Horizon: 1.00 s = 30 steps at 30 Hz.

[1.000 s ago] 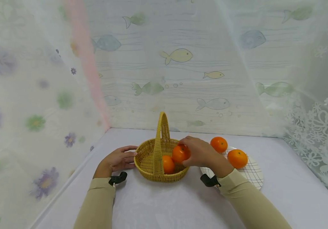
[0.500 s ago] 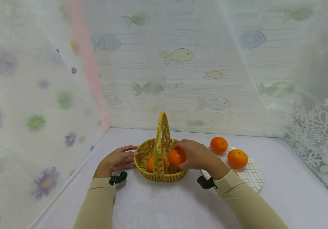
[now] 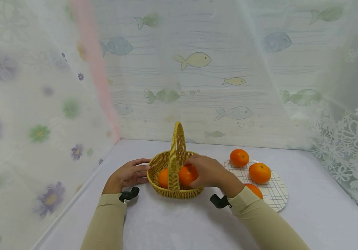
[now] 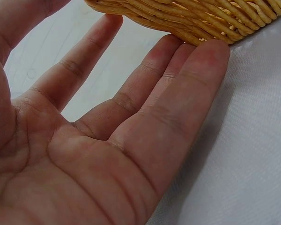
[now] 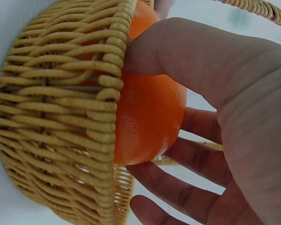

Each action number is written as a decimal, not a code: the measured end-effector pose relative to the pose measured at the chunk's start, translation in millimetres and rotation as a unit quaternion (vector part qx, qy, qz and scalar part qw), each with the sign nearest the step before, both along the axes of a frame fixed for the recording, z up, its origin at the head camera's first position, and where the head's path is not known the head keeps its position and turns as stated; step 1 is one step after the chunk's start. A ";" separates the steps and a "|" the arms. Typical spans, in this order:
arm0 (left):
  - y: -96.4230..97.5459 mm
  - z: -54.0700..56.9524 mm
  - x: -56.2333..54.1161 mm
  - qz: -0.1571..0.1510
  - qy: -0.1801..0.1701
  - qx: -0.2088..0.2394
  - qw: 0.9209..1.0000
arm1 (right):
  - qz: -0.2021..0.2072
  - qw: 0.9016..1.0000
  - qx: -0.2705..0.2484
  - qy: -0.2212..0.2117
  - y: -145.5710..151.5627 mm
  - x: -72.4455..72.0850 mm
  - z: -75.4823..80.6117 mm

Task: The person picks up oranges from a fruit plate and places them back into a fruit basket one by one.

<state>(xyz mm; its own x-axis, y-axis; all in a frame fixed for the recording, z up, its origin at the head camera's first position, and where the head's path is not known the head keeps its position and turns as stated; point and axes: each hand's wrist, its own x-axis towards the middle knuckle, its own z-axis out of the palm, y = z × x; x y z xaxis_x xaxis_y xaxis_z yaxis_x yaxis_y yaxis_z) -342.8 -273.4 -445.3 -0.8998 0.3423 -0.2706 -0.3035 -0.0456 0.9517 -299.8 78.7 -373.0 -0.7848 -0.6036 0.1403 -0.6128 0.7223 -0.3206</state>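
Note:
My right hand (image 3: 211, 173) grips an orange (image 3: 186, 175) inside the right half of a yellow wicker basket (image 3: 182, 195). In the right wrist view, the thumb lies along one side of this orange (image 5: 147, 119), with the fingers around its far side, and the basket wall (image 5: 56, 117) partly hides it. A second orange (image 3: 162, 178) lies in the basket, partly behind the upright handle. My left hand (image 3: 129, 175) stays at the basket's left side with its fingers extended; in the left wrist view the fingertips (image 4: 210, 51) meet the woven underside edge.
To the right stands a white plate (image 3: 277, 196) with a dark grid pattern. On it or at its edge are three oranges: one at the back (image 3: 239, 158), one in the middle (image 3: 260, 173), and a front one (image 3: 254, 190) partly covered by my right sleeve. A patterned curtain (image 3: 179, 73) hangs behind the table.
My right hand has moved left and slightly down with its orange, lower into the basket. The other orange in the basket has shifted left, behind the handle. The left hand has stayed put.

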 end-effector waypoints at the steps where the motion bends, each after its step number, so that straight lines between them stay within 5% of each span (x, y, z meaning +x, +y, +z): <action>1: 0.0 0.0 0.0 0.000 0.000 0.001 1.000 | 0.001 1.000 0.000 0.000 -1.0 0.2 -0.4; 30: -0.4 -1.0 0.4 0.003 0.004 -0.003 1.000 | 0.018 1.000 0.015 0.000 -20.8 -1.9 -10.6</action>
